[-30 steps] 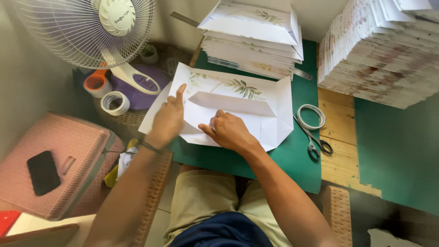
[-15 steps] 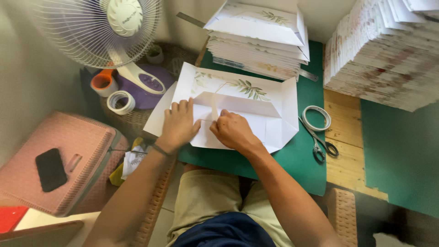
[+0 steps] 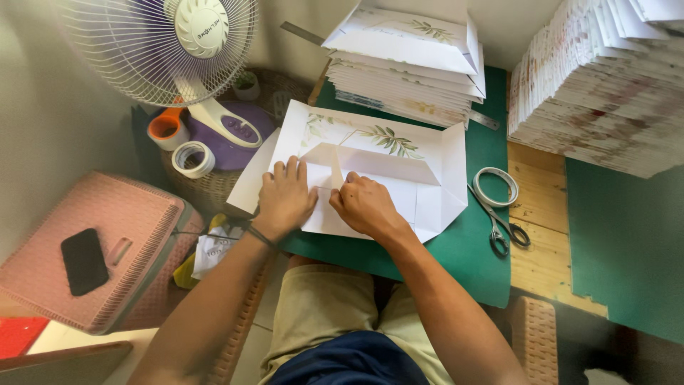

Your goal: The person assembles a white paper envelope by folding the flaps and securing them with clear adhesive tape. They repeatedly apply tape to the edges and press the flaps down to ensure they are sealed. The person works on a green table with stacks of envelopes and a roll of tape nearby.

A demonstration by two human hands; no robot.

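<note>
A white paper sheet with green leaf print [image 3: 399, 157] lies partly folded on a green cutting mat [image 3: 477, 235]. My left hand [image 3: 285, 198] presses flat on the sheet's near left part, fingers spread. My right hand [image 3: 365, 205] sits beside it, fingertips pinching a folded flap near the sheet's middle. The two hands almost touch.
A stack of folded leaf-print paper [image 3: 410, 60] lies behind the sheet, a tall paper pile [image 3: 598, 85] at the right. Scissors [image 3: 499, 224] and a tape ring [image 3: 496, 187] lie right of the sheet. A fan [image 3: 178, 50], tape rolls [image 3: 192, 158], a pink case [image 3: 92, 249] with a phone [image 3: 84, 260] stand left.
My left hand slid from the sheet's left edge toward the middle and now lies flat beside my right hand. The flap under them has been folded down.
</note>
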